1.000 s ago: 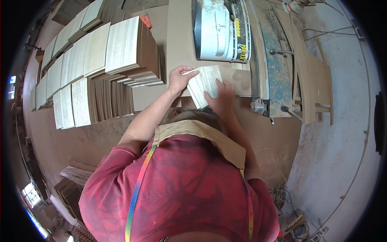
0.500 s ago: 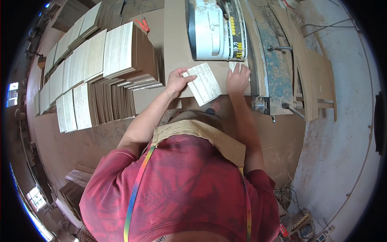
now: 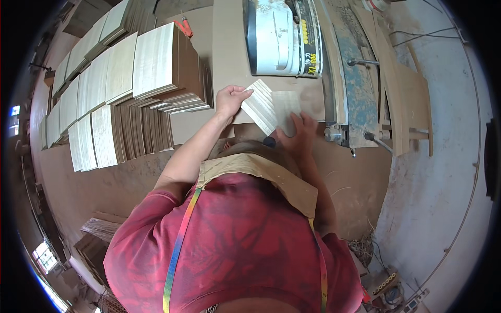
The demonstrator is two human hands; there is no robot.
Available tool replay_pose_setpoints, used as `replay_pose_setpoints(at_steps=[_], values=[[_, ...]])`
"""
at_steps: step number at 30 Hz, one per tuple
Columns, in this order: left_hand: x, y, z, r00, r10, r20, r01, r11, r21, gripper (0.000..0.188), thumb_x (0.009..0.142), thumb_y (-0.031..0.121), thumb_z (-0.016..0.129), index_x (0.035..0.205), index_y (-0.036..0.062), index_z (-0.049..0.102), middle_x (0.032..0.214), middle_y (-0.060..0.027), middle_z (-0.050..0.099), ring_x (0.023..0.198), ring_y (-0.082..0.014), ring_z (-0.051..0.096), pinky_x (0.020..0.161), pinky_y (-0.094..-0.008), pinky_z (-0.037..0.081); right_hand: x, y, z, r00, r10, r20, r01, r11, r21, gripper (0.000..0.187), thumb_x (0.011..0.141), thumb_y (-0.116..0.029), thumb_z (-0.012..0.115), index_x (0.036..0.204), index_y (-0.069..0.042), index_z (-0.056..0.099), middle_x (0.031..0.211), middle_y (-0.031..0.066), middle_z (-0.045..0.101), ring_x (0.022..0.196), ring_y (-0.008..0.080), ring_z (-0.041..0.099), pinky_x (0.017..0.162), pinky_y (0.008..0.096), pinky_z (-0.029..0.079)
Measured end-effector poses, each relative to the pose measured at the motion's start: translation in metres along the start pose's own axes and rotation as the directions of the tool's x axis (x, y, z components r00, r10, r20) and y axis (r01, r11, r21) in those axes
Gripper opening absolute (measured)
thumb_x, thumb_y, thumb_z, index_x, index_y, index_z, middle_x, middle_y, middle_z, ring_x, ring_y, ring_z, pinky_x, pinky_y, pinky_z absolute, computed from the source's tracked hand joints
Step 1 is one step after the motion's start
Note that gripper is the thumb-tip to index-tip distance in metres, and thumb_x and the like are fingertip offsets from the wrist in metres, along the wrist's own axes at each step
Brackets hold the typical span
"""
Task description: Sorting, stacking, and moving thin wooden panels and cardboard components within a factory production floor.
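Observation:
My left hand (image 3: 233, 101) pinches the upper left edge of a pale, striped wooden piece (image 3: 258, 108), tilted over the table's front edge. Whether it is one board or several thin ones overlapping, I cannot tell. Beside it, my right hand (image 3: 299, 135) grips a thin, pale rectangular sheet (image 3: 286, 107) by its lower right side. Motion blurs this sheet, and its material is unclear. The two pieces touch or overlap along the middle. Behind them, a white plastic jug (image 3: 276, 39) with a black and yellow label lies on the brown tabletop (image 3: 228, 57).
Several rows of stacked pale wooden boards (image 3: 153, 60) fill the left side, with red-handled pliers (image 3: 185, 27) behind them. At right stands a worn blue machine bed (image 3: 356, 78) with metal handles, and long brown boards (image 3: 399, 109) beside the grey wall (image 3: 443, 172).
My right hand has come back toward my body and leftward from beside the jug, bringing the thin sheet with it. The striped piece in my left hand has turned slightly and shifted left.

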State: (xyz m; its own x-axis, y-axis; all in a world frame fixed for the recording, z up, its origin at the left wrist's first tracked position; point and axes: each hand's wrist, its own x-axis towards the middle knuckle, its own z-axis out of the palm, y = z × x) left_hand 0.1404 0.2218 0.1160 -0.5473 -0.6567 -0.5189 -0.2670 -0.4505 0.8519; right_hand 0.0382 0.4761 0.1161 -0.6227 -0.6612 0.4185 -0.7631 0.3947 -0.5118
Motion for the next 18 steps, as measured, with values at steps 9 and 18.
replay_pose_setpoints(at_steps=[9,18], values=[[-0.001,0.001,-0.016,0.985,0.038,0.171,-0.014,0.990,-0.141,0.030,0.093,-0.009,0.077,0.122,-0.0058,0.069,0.101,-0.0117,0.076,0.082,-0.0154,0.072,0.077,-0.0245,0.060,0.041,0.050,0.036,0.987,0.039,-0.153,-0.111,0.864,-0.492,0.053,0.088,-0.030,0.083,0.132,-0.003,0.070,0.131,0.0207,0.061,0.113,0.0413,0.057,0.097,0.0503,0.051],[0.004,0.003,0.005,0.998,-0.027,0.060,0.024,0.998,0.053,0.032,0.094,-0.008,0.076,0.126,-0.0070,0.069,0.102,-0.0121,0.075,0.087,-0.0156,0.070,0.079,-0.0237,0.059,0.055,-0.004,0.045,0.995,-0.089,0.042,0.094,0.987,-0.130,0.060,0.086,-0.033,0.083,0.134,-0.002,0.068,0.131,0.0207,0.061,0.108,0.0404,0.056,0.090,0.0500,0.052]])
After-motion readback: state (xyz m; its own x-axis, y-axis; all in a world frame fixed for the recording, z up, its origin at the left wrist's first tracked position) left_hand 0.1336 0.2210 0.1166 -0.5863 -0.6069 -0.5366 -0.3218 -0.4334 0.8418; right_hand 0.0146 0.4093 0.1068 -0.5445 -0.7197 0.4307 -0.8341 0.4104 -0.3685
